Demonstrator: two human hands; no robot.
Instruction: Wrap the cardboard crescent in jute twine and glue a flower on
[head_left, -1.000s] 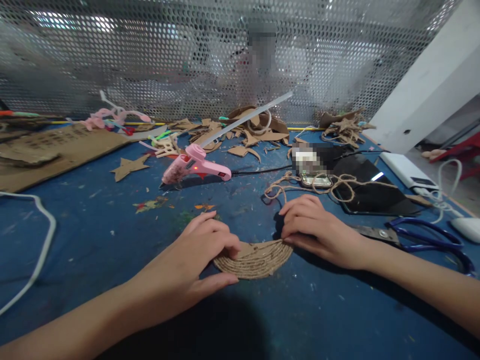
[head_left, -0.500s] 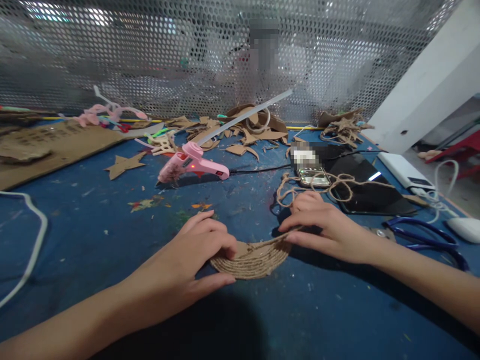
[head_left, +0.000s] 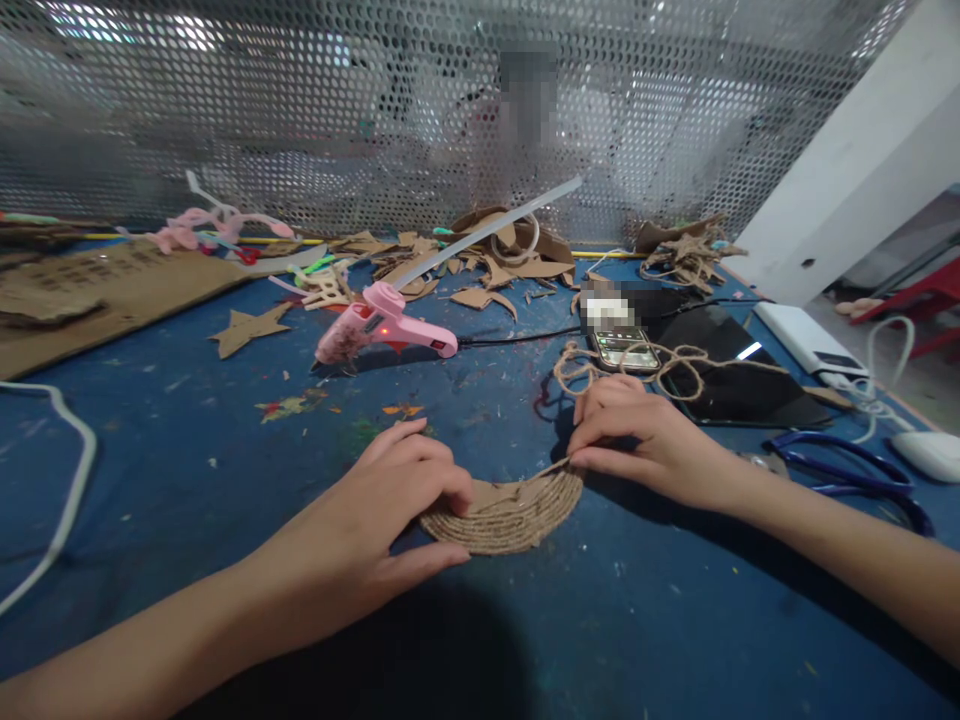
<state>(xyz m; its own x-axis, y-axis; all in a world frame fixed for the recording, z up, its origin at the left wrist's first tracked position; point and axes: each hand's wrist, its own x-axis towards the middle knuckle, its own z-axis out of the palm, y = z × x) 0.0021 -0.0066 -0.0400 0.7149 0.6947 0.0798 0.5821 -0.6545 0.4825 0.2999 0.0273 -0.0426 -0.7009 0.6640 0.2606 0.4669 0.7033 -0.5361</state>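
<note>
A crescent-shaped piece of cardboard (head_left: 517,515), covered along its lower curve with rows of brown twine, lies on the blue table. My left hand (head_left: 412,490) grips its left end, thumb at the lower edge and fingertips on the upper side. At the right tip, my right hand (head_left: 630,440) pinches a strand of the twine (head_left: 551,470) between thumb and index finger. Part of the strand lies along the crescent's bare upper edge. Loose loops of the same twine (head_left: 682,375) trail behind my right hand, over a phone and a black tablet.
A pink hot glue gun (head_left: 386,330) with a lit red light and a long glue stick rests ahead. Cardboard scraps (head_left: 487,270) line the perforated metal panel. Blue-handled scissors (head_left: 847,465), a phone (head_left: 626,345), a black tablet (head_left: 750,370) and a white power bank (head_left: 802,340) lie right.
My right hand has shifted slightly, its pinch now close against the crescent's right tip, and the strand lies lower along the edge. My left hand stays in place.
</note>
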